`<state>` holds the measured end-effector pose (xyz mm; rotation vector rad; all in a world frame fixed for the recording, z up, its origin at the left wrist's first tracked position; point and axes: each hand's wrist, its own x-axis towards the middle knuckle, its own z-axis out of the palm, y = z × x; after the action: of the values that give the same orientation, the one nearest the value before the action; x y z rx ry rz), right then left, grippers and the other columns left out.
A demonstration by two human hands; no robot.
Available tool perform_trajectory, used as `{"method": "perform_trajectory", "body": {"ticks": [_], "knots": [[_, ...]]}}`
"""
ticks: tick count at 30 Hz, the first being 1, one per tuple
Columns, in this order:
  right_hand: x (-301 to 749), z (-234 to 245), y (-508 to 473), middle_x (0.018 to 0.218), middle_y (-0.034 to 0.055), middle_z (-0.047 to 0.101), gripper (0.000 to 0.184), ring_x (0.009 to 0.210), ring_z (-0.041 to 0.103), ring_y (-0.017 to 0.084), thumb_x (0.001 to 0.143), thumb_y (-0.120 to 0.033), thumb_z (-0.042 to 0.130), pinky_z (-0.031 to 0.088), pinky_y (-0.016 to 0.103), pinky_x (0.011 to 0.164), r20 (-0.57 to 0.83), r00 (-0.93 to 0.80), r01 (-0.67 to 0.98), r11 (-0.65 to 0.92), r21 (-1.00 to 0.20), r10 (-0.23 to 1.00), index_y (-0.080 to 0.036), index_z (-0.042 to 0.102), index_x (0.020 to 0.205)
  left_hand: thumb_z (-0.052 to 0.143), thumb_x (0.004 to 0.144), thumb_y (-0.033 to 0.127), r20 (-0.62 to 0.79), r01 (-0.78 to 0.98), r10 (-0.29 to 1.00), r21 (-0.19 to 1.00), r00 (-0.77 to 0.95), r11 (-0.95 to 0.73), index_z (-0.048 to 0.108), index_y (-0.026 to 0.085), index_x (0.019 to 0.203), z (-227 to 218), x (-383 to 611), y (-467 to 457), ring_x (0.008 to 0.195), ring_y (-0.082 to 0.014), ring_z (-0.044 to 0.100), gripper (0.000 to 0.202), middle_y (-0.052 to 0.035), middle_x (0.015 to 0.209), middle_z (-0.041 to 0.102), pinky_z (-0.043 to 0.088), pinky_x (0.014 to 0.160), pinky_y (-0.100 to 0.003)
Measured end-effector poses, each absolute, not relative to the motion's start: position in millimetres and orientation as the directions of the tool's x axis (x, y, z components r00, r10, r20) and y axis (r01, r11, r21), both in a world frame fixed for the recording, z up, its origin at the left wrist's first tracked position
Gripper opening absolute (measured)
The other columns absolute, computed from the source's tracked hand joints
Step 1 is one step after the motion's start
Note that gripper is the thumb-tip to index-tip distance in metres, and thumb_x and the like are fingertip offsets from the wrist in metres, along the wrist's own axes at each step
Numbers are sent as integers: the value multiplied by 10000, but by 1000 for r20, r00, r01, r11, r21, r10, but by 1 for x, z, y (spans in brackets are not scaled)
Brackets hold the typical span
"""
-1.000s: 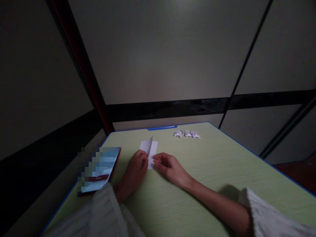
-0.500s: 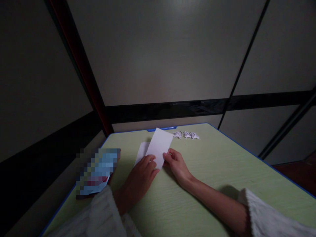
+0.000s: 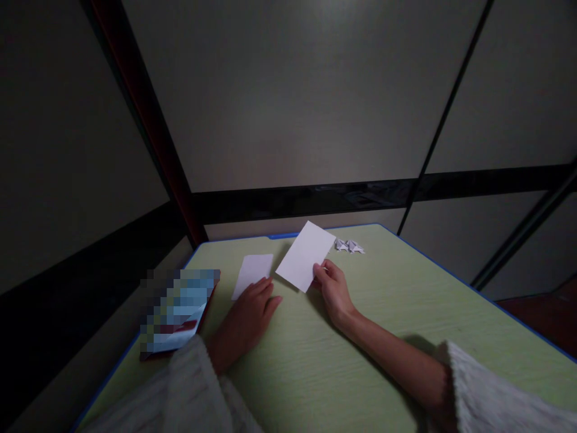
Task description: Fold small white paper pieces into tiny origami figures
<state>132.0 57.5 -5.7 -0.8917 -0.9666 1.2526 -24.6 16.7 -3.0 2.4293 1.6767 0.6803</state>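
Between thumb and fingers my right hand [image 3: 332, 290] pinches a white sheet of paper [image 3: 305, 255] by its lower right edge. The sheet is tilted and raised above the table. My left hand [image 3: 252, 313] rests with fingers stretched out, its fingertips on the lower right part of a second white paper [image 3: 253, 273] that lies flat on the table. Beyond the raised sheet are small folded white paper figures [image 3: 348, 246], partly hidden behind its right corner.
The light green table [image 3: 383, 373] has a blue edge. A blue and dark red flat item [image 3: 184, 313], blurred by pixels, lies at the left. Pale panels [image 3: 297, 108] with a black band stand behind the table.
My right hand has moved the held sheet up and to the right, away from the other paper. My left hand has let go of it and shifted left onto the lower paper.
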Motion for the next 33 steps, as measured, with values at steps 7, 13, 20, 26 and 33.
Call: {"method": "perform_trajectory", "body": {"ticks": [7,13,20,26,33], "knots": [[135,1,50,490,-52,369,227,456,331,70,620,-328,513,267,208,462,120,-64,-303,95,-948,991,-163,386,531,356,756,272,314,541,949,793,31,-281,592,115,847,14,-27,21,918,-192,514,297,-100,966,598,344,858,-344],[140,11,37,473,-58,320,258,451,288,61,624,-314,518,212,201,458,116,-290,-216,53,-975,950,-159,353,502,385,751,330,119,-134,990,985,79,-108,552,108,889,15,-21,18,761,-179,573,310,-72,826,633,443,652,-280],[138,9,33,464,-63,318,266,424,274,53,622,-341,514,175,200,433,67,-439,-137,7,-991,896,-160,353,511,472,700,321,73,-60,995,996,73,-68,584,107,759,20,-21,12,606,-154,559,248,-33,686,636,413,538,-241],[141,8,36,456,-66,336,268,419,285,55,658,-371,497,187,195,416,91,-440,-76,64,-995,893,-159,386,536,526,638,264,13,47,1000,999,25,-14,598,99,714,22,-17,14,551,-143,538,196,-15,597,626,410,531,-243],[153,11,46,748,18,521,50,681,470,115,671,-183,510,335,219,549,388,-345,6,415,-910,855,-166,554,688,504,634,313,45,158,996,987,-83,-31,598,121,620,24,-19,13,534,-166,547,214,-10,511,603,408,505,-253]]}}
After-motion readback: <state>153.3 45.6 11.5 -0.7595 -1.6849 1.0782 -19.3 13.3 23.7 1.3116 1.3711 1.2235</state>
